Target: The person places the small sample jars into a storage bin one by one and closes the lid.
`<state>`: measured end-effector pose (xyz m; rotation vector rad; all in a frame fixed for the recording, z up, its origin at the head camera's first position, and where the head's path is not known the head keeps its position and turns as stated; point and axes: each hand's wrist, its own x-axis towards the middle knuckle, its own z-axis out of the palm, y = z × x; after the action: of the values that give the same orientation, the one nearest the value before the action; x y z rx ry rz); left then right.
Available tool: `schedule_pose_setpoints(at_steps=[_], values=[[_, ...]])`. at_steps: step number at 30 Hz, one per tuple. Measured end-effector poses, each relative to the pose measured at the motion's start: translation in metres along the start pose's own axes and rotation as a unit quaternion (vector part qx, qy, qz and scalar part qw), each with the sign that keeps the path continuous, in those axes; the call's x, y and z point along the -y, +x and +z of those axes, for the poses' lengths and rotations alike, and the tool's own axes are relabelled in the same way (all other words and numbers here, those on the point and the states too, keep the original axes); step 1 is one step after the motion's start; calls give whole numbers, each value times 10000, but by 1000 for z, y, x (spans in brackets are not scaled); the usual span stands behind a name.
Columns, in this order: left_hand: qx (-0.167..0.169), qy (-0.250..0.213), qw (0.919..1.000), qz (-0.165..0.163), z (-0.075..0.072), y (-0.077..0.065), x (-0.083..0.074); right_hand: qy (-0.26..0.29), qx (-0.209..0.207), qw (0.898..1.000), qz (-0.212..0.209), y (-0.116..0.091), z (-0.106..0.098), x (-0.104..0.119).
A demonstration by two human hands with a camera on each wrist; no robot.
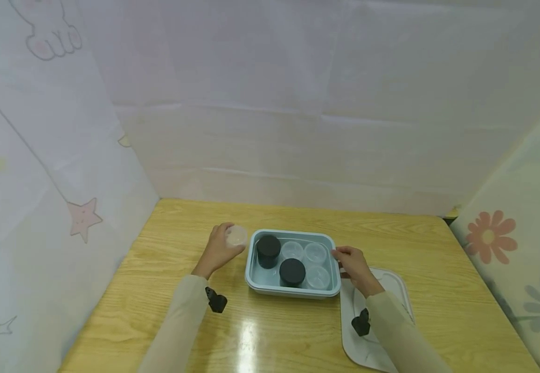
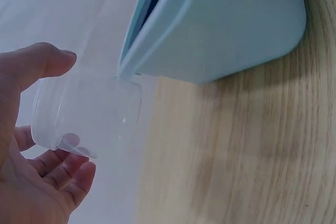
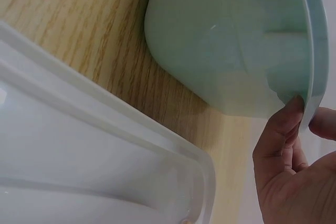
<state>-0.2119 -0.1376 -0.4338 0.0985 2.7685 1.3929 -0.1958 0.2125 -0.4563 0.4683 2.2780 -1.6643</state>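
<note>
One wooden desk (image 1: 298, 336) carries the work in front of you. On it, the pale blue bin (image 1: 293, 291) stands between your hands, its long axis running left to right, with a white lid (image 1: 362, 352) beside its right end. The fingers of your right hand (image 1: 354, 267) pinch the bin's right rim. Your left hand (image 1: 217, 252), nearer the opposite end, has thumb and fingers curled round a clear jar (image 1: 236, 235), raised off the desk, roughly upright, ribbed end uppermost. The jar is just left of the bin's left rim; you cannot tell whether they touch.
</note>
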Motion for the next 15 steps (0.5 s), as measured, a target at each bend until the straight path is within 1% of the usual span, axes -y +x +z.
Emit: schedule_pose_setpoints(at_steps=[7, 11, 15], values=[[54, 28, 9999, 107, -2, -4, -14, 22, -3, 10000, -43, 0, 1, 0], [10, 83, 9999, 147, -2, -5, -18, -5, 2, 10000, -32, 0, 0, 0], [0, 40, 9998, 199, -2, -7, -23, -42, -12, 10000, -12, 0, 0, 1]])
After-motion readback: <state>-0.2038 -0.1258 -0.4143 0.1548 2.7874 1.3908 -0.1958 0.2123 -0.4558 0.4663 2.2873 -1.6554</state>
